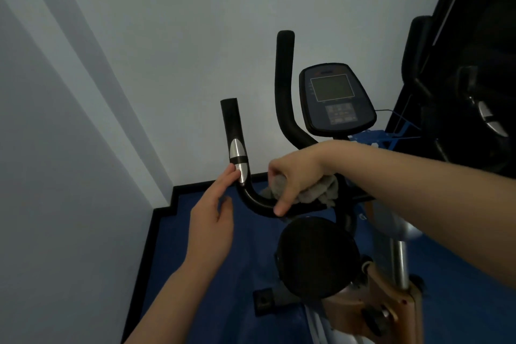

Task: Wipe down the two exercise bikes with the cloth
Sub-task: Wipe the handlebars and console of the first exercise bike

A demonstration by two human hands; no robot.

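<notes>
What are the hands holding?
The right hand grips the bunched grey cloth around its middle, on the handlebar. The left hand holds nothing.

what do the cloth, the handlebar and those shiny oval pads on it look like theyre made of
Cloth: soft grey terry-like fabric, bunched and fuzzy. Handlebar: probably metal tube with a smooth black coating, slightly glossy at the bend. Oval pads: polished metal, bright silver and reflective.

Exercise bike (346,274) on blue floor (212,274)
</notes>
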